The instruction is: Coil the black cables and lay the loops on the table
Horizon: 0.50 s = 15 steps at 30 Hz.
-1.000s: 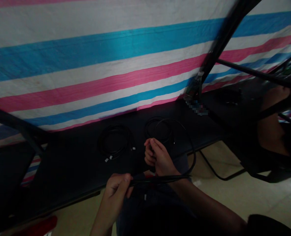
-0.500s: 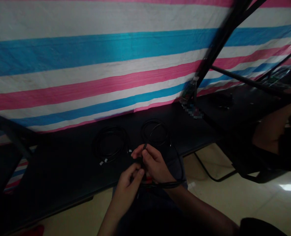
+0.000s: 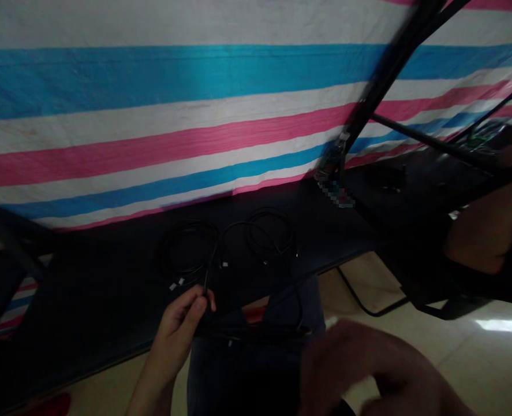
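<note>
My left hand (image 3: pixel 182 323) pinches a black cable (image 3: pixel 212 260) at the table's near edge, and the cable arcs up and over to the right. My right hand (image 3: pixel 351 364) is at the bottom right, raised near the camera and smeared by motion; its fingers cannot be made out. Two coils of black cable lie on the dark table: a left coil (image 3: pixel 189 249) with white tags (image 3: pixel 176 283) and a right coil (image 3: pixel 269 234). More dark cable (image 3: pixel 277 332) lies across my lap, near a red patch.
A striped sheet (image 3: pixel 173 138) hangs behind the dark table (image 3: pixel 108 289). Black metal frame bars (image 3: pixel 381 86) slant up at the right, with a clear bottle (image 3: pixel 336 156) at their foot. Another person's arm (image 3: pixel 485 231) is at the far right.
My hands have moved apart: the left down and leftwards with the cable, the right down and rightwards, off the cable. The held cable now arcs over the table between the coils.
</note>
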Tool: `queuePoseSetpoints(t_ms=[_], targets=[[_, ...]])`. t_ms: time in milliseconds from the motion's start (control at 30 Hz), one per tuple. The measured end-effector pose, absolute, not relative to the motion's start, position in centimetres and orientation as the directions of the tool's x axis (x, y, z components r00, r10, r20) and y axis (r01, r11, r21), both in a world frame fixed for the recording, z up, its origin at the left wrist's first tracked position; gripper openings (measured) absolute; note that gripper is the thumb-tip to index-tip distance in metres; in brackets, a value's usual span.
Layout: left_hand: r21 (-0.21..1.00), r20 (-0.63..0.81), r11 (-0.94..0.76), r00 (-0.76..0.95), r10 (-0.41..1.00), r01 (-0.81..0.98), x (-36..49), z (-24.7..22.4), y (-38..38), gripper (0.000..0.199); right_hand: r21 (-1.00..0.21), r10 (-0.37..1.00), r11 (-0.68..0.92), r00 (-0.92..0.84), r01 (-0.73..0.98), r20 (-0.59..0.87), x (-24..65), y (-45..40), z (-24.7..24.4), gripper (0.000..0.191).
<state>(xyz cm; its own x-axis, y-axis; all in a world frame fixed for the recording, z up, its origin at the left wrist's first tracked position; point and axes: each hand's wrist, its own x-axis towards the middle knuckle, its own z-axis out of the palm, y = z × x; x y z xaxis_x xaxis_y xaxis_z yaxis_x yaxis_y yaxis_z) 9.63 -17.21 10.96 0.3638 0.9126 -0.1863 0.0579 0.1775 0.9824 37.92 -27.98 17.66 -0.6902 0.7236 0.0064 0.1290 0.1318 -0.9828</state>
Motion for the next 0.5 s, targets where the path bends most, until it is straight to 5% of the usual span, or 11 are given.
queuePoseSetpoints(t_ms=[100, 333, 500], targets=[[0.964, -0.23, 0.258, 0.299, 0.926, -0.059, 9.5, 11.5, -17.3, 0.042, -0.892, 0.907, 0.278, -0.402, 0.356, 0.121, 38.1, -25.3, 18.8, 0.044], [0.989, -0.149, 0.146, 0.162, 0.976, 0.032, 7.7, 12.8, -17.3, 0.04, -0.749, 0.835, 0.512, -0.447, 0.42, 0.32, 37.8, -22.9, 16.6, 0.026], [0.968, -0.014, -0.079, 0.364, 0.931, 0.24, 6.9, 14.1, -17.8, 0.04, -0.7, 0.812, 0.557, -0.471, 0.446, 0.346, 39.8, -23.0, 17.9, 0.03]])
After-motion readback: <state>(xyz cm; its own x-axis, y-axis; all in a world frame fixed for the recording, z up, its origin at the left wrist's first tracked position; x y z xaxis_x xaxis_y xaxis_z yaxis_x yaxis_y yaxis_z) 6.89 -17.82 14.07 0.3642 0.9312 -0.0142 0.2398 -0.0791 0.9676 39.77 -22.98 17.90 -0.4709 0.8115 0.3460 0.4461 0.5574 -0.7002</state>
